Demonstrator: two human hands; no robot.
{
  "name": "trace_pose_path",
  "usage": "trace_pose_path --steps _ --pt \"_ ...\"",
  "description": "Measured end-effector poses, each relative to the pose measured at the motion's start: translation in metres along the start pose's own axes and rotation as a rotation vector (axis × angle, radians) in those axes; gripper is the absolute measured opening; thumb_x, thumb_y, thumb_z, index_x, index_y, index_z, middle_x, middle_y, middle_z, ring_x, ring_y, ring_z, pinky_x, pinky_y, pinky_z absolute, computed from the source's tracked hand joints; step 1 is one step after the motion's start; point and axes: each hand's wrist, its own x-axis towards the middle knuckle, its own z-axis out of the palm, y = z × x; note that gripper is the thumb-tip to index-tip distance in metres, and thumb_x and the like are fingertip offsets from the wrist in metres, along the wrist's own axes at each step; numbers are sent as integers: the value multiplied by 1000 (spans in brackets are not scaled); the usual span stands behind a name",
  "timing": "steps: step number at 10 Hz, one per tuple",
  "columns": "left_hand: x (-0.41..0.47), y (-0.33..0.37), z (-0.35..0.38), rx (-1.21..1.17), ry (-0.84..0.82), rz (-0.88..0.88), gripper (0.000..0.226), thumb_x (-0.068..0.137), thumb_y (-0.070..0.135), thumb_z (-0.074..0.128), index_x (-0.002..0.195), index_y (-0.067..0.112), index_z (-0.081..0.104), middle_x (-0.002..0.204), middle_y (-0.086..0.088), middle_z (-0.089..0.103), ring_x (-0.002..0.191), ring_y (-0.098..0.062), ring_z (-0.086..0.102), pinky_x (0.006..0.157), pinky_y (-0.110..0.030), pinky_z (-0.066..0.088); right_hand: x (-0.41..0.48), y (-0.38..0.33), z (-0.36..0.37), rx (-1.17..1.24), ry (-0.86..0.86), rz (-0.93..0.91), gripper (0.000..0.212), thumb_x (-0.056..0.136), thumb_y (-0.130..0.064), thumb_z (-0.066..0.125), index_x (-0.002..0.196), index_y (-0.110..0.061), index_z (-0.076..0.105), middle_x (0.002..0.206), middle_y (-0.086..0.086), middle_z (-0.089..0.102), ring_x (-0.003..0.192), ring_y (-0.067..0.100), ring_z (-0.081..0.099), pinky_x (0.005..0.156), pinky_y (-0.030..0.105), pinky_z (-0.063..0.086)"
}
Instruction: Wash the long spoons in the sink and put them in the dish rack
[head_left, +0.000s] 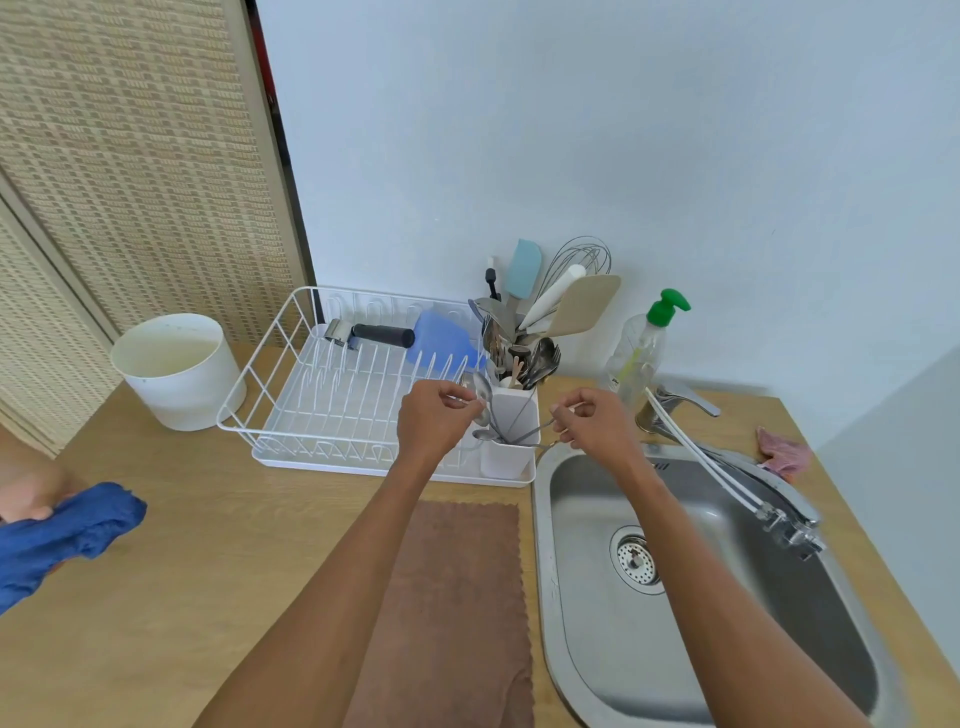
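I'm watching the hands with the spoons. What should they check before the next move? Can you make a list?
1. Left hand pinches a long spoon: ok.
2. Right hand pinches the second spoon by its thin handle: ok.
3. White holder stands upright at the corner of the dish rack: ok.
4. Strainer sits in the drain of the sink: ok.
5. Spoons are clean: cannot tell.
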Motion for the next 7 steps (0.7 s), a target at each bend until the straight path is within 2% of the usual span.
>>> trace_pose_path --steps 2,4,6,7 --pt "-2 1 -2 -23 -26 -32 24 74 44 82 88 25 78 78 5 75 71 -11 71 71 -43 63 -3 -1 -1 14 -16 -7 20 88 -34 73 94 -15 68 77 7 75 60 14 69 67 36 59" --pt "-5 3 -7 -59 -27 -18 33 76 45 82 94 18 78 81 0 75 70 -15 71 58 -36 63 -6 -1 2 -22 -2 -26 25 87 -43 72 94 -19 67 75 3 75 62 13 71 71 39 60" --pt "-5 3 -10 -81 -59 -15 38 74 48 83 96 18 77 86 -2 76 74 -16 72 57 -31 62 -6 1 4 -16 12 -30 23 86 -47 70 90 -24 67 82 5 74 67 15 71 78 44 60" --pt "-5 0 -11 -93 -33 -11 36 76 53 78 93 21 77 83 0 76 74 -14 72 62 -34 63 -2 4 4 -46 62 -44 27 87 -55 64 91 -29 65 83 1 72 77 17 70 77 41 58"
